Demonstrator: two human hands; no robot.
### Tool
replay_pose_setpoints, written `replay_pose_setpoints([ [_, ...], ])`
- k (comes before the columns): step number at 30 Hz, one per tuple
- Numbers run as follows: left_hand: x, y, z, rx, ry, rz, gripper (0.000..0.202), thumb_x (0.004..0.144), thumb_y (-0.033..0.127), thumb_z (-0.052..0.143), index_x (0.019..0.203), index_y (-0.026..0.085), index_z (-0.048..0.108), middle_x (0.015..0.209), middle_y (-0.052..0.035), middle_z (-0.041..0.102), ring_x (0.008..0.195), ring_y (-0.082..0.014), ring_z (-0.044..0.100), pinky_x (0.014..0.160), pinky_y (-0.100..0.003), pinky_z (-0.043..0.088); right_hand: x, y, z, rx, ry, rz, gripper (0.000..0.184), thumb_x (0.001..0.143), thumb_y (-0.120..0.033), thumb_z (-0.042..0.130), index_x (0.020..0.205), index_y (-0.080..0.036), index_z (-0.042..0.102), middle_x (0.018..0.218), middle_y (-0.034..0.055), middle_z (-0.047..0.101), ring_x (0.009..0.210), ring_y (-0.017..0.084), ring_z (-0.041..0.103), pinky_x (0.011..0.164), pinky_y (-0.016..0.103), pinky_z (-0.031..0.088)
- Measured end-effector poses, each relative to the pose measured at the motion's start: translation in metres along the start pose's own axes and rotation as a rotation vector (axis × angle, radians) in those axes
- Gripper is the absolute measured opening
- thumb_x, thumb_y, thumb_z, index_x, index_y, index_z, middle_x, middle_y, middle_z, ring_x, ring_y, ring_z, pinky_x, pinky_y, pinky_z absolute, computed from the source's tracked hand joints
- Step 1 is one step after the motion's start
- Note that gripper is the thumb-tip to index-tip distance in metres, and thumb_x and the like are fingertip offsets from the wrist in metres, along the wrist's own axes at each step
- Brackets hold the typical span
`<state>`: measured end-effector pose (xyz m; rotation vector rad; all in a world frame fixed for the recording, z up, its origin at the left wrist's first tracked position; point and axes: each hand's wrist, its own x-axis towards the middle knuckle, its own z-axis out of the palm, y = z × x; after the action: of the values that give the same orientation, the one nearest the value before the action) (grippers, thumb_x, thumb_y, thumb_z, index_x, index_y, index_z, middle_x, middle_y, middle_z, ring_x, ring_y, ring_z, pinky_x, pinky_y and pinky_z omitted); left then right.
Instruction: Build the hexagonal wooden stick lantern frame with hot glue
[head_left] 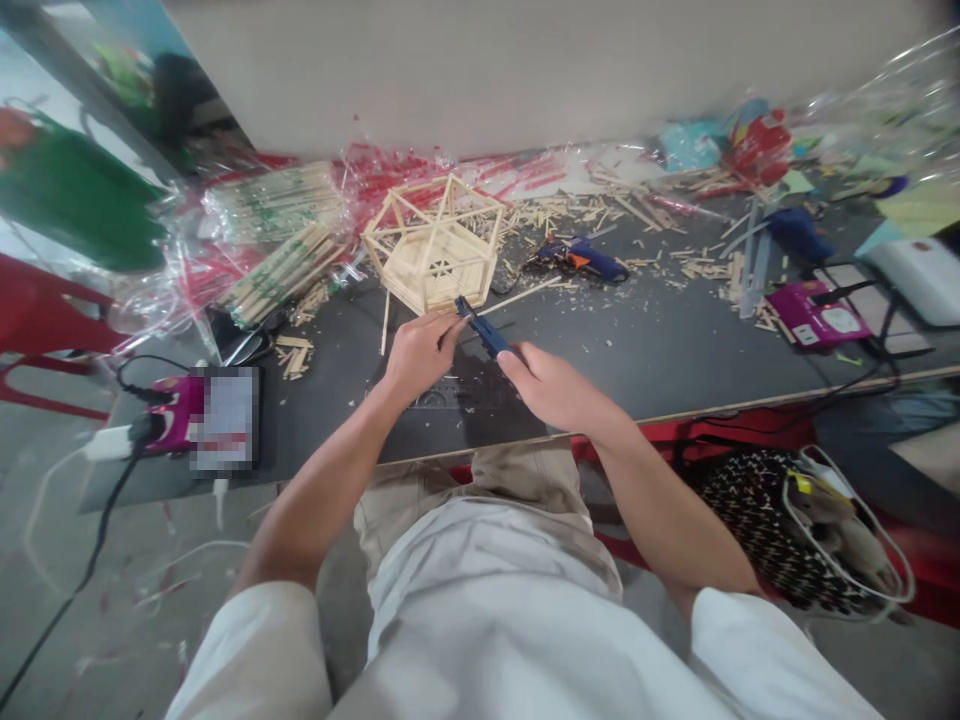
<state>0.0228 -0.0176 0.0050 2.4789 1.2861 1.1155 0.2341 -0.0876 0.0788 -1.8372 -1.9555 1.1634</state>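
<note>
In the head view, a six-sided framework of pale wooden sticks (497, 235) stands on the dark table, with a slatted base inside it. My right hand (555, 385) is wrapped round the dark blue handles of a pair of pliers (487, 332), whose jaws point up and left toward my left fingertips. My left hand (424, 352) is closed just in front of the framework, fingers pressed together. A thin wooden stick (521, 298) runs from the jaws out to the right; its near end seems to lie in my left fingers, which partly cover it.
Bundled sticks (281, 270) in plastic lie left. Behind the framework are offcuts and red plastic wrap (382, 185). A blue glue gun (592, 258) lies to the right. Purple power strips (817, 315) with cables sit at both sides. A phone (225, 415) lies near the left edge.
</note>
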Motion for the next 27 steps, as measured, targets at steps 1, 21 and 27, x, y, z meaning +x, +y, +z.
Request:
replay_pose_setpoints([
  [1,0.000,0.000,0.000,0.005,0.000,0.006,0.031,0.106,0.028,0.051,0.101,0.016,0.079,0.094,-0.0094,0.081,0.090,-0.0204,0.077,0.085,-0.030,0.059,0.000,0.000,0.002,0.000,0.003,-0.014,0.036,0.110,-0.048,0.034,0.087,-0.024,0.046,0.088,0.0065,0.070,0.078,0.020,0.063,0.074,0.029,0.042],
  [21,-0.004,0.000,0.002,0.158,-0.040,0.026,0.038,0.110,0.030,0.042,0.104,0.015,0.077,0.103,-0.0119,0.081,0.094,-0.0206,0.076,0.085,-0.030,0.058,0.007,-0.002,0.011,-0.384,0.017,0.044,0.077,0.108,-0.064,0.013,0.089,-0.016,0.071,0.102,0.0234,0.079,0.101,0.034,0.075,0.072,0.034,0.042],
  [27,-0.002,0.017,-0.013,0.250,-0.153,-0.030,0.036,0.108,0.027,0.043,0.098,0.015,0.076,0.095,-0.0114,0.079,0.087,-0.0218,0.075,0.075,-0.030,0.054,0.013,0.009,0.008,-0.266,-0.032,0.016,0.072,0.109,-0.062,0.020,0.081,-0.018,0.070,0.093,0.0187,0.079,0.094,0.028,0.075,0.077,0.031,0.046],
])
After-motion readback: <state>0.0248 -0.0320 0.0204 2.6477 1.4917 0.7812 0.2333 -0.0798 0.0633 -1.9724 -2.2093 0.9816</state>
